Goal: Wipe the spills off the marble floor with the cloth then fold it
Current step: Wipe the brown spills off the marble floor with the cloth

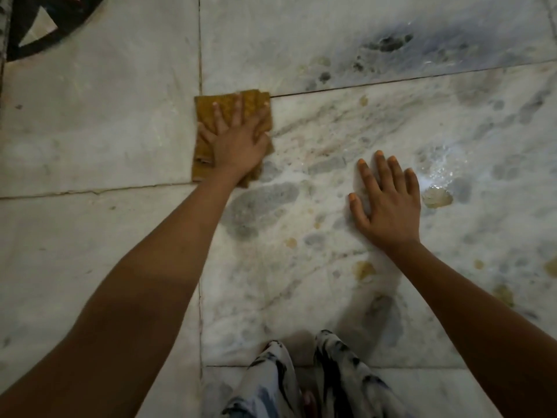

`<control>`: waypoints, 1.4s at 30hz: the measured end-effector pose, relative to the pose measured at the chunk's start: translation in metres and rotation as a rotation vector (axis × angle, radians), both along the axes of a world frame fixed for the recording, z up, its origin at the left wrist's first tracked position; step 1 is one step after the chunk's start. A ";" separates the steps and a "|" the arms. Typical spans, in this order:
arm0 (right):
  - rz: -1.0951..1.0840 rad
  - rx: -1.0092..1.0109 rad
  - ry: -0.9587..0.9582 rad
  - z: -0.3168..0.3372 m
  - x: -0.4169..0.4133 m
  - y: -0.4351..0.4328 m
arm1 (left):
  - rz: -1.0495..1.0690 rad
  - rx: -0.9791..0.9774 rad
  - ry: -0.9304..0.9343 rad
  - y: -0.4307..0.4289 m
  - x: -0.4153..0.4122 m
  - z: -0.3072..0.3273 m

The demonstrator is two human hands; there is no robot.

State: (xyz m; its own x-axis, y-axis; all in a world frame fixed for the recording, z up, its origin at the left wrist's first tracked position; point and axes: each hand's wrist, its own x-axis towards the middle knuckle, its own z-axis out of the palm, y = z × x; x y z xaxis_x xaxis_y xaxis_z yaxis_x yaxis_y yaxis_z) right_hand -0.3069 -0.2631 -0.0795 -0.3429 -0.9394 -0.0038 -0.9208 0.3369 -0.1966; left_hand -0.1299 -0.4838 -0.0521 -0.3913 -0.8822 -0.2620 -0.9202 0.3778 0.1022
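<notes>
1. Head view: the cloth (203,152), a mustard-coloured rectangle with a woven texture, lies flat on the marble floor (105,116). It is left of the middle and towards the far side, and its left edge covers a straight joint between slabs.
2. The left hand (238,140) lies palm down on the cloth, fingers straight and spread apart, pressing the fabric to the floor. No finger curls round the cloth. The bare arm reaches out from the near left corner.
3. The right hand (388,200) rests flat on bare marble to the right of the cloth and a little nearer, well apart from it. Its fingers are straight and slightly fanned, and it holds nothing.
4. A yellowish puddle (437,197) sits just beside the right hand, on its right. A bright wet patch (437,164) glistens just beyond the puddle.
5. Small yellowish drops (363,269) dot the floor next to the right forearm. More of them lie nearer, further right, and between the two arms.
6. Faint brownish streaks (316,131) run slantwise across the slab from beside the cloth towards the far right.
7. A dark inlaid pattern (45,22) fills the far left corner of the floor.
8. Two legs in black-and-white patterned trousers (271,381) show at the near edge, between the arms.
</notes>
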 end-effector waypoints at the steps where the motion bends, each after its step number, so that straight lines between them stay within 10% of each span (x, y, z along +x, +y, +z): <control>1: -0.001 0.004 -0.006 0.001 0.000 0.000 | -0.087 0.004 -0.018 0.010 -0.009 -0.001; 8: 0.000 -0.017 -0.004 0.000 -0.001 -0.001 | -0.684 -0.101 0.023 0.145 0.071 -0.002; 17: -0.018 0.025 -0.030 0.003 -0.002 0.004 | -0.155 -0.042 -0.001 0.049 0.052 0.001; 27: -0.234 0.134 -0.019 0.024 -0.065 0.100 | -0.631 -0.081 0.082 0.172 0.002 -0.007; 35: -0.314 0.137 -0.069 0.011 -0.095 0.117 | -0.278 0.001 0.050 0.068 -0.047 0.003; 42: -0.338 0.058 -0.093 0.004 -0.091 0.115 | -0.413 0.039 0.009 0.082 -0.165 0.006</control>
State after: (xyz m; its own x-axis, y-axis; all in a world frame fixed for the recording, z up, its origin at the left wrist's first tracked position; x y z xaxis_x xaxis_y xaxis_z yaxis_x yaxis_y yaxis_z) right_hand -0.3978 -0.1477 -0.0750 -0.6297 -0.7704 -0.0997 -0.7347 0.6323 -0.2458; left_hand -0.2951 -0.4013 -0.0462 -0.7124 -0.6403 -0.2871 -0.6913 0.7106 0.1305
